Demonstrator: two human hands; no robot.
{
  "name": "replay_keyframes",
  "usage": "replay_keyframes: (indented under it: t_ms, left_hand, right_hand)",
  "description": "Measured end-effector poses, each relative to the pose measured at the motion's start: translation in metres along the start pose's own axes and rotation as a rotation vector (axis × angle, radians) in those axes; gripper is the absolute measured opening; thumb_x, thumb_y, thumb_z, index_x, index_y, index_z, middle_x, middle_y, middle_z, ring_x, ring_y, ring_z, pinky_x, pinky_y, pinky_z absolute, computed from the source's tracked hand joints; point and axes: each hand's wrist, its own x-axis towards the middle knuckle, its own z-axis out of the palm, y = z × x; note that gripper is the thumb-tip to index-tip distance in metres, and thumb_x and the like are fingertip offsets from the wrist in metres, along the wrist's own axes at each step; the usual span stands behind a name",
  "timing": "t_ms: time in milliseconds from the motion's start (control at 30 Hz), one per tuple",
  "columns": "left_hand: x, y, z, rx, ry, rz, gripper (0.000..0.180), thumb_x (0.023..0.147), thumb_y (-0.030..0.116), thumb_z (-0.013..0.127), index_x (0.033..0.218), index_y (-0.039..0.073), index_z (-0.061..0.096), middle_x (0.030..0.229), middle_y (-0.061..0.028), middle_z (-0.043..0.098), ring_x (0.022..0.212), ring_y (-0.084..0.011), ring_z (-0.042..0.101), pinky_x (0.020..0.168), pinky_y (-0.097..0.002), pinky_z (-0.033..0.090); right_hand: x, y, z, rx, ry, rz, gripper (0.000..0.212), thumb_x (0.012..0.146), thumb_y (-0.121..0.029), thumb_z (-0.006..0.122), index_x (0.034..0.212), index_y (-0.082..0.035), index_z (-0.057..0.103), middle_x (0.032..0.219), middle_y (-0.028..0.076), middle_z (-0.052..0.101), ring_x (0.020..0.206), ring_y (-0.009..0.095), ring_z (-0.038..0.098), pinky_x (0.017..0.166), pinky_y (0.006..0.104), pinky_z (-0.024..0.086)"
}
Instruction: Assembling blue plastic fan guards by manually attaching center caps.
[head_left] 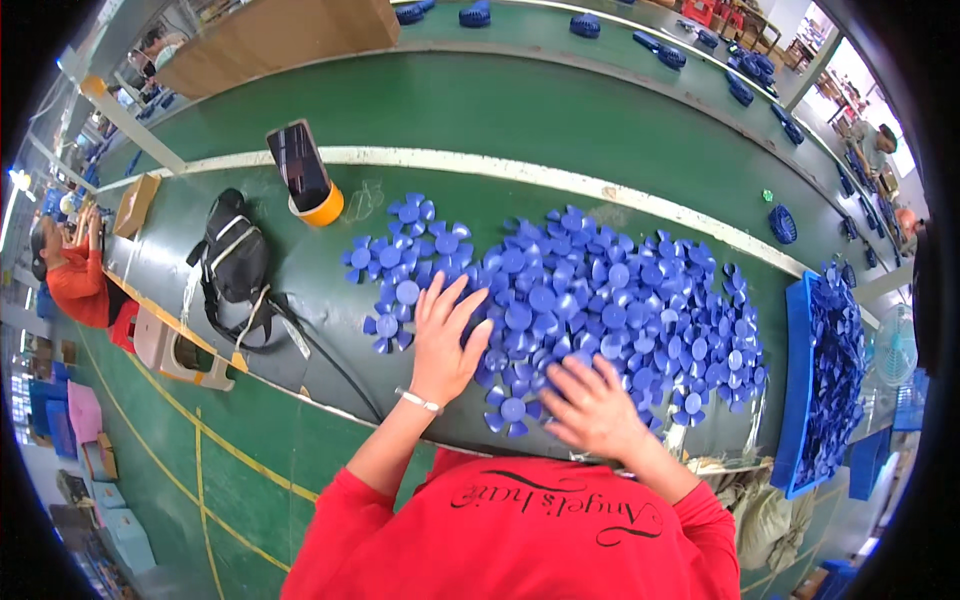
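Observation:
A wide heap of small blue plastic fan blades covers the green bench in front of me. My left hand lies over the heap's left part with its fingers spread, and a pale bracelet circles that wrist. Close to the bench's front edge, my right hand rests on the blades, slightly blurred, its fingers apart. Neither hand shows a blade gripped in it; what lies under the palms is hidden. A few blades lie looser to the left of my left hand.
At the right end stands a blue crate full of blades. Left of the heap are a phone on an orange-yellow roll and a black bag. Behind runs a green conveyor; a person in red sits far left.

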Motion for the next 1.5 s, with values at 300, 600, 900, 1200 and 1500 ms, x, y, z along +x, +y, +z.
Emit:
replay_keyframes:
  t_ms: [300, 600, 900, 1200, 1500]
  left_hand:
    - [-0.002, -0.004, -0.008, -0.197, 0.206, -0.033, 0.024, 0.084, 0.013, 0.058, 0.107, 0.006, 0.063, 0.116, -0.0149, 0.057, 0.117, -0.0333, 0.048, 0.099, -0.0419, 0.038]
    - [-0.038, 0.003, -0.033, 0.029, 0.024, 0.055, 0.034, 0.065, 0.017, 0.076, 0.097, 0.011, 0.065, 0.112, -0.0082, 0.057, 0.116, -0.0306, 0.046, 0.096, -0.0425, 0.038]
    - [-0.049, -0.006, -0.027, -0.046, 0.01, -0.005, 0.034, 0.066, 0.008, 0.073, 0.098, 0.009, 0.063, 0.114, -0.0097, 0.056, 0.109, -0.0317, 0.052, 0.091, -0.0411, 0.043]
    - [0.015, -0.025, -0.049, 0.17, 0.204, -0.07, 0.047, 0.075, 0.02, 0.068, 0.118, 0.008, 0.054, 0.126, -0.017, 0.049, 0.121, -0.0373, 0.041, 0.103, -0.0459, 0.031]
    - [0.027, -0.063, -0.018, 0.111, 0.049, -0.169, 0.044, 0.092, 0.026, 0.049, 0.127, 0.001, 0.046, 0.136, -0.0218, 0.04, 0.129, -0.0409, 0.03, 0.107, -0.0473, 0.023]
  right_hand:
    - [-0.008, 0.0, -0.024, -0.016, 0.185, 0.202, 0.031, 0.068, -0.01, 0.065, 0.1, -0.009, 0.063, 0.115, 0.009, 0.054, 0.112, 0.027, 0.049, 0.097, 0.0478, 0.034]
    - [0.078, -0.029, 0.017, 0.088, -0.041, 0.197, 0.011, 0.072, -0.008, 0.054, 0.081, -0.003, 0.058, 0.068, 0.012, 0.061, 0.063, 0.026, 0.063, 0.055, 0.0364, 0.049]
    - [0.07, -0.002, -0.013, 0.501, -0.175, 0.218, 0.009, 0.076, -0.014, 0.061, 0.075, -0.006, 0.06, 0.064, 0.009, 0.062, 0.059, 0.025, 0.062, 0.054, 0.0381, 0.047]
    - [0.022, 0.038, -0.065, 0.832, 0.252, 0.962, 0.013, 0.085, -0.007, 0.056, 0.094, -0.002, 0.064, 0.063, 0.001, 0.056, 0.055, 0.006, 0.05, 0.05, 0.0233, 0.038]
    - [-0.01, 0.064, -0.064, 0.123, 0.645, 0.719, 0.014, 0.072, -0.006, 0.068, 0.085, -0.004, 0.063, 0.078, 0.01, 0.059, 0.077, 0.028, 0.057, 0.068, 0.0369, 0.046]
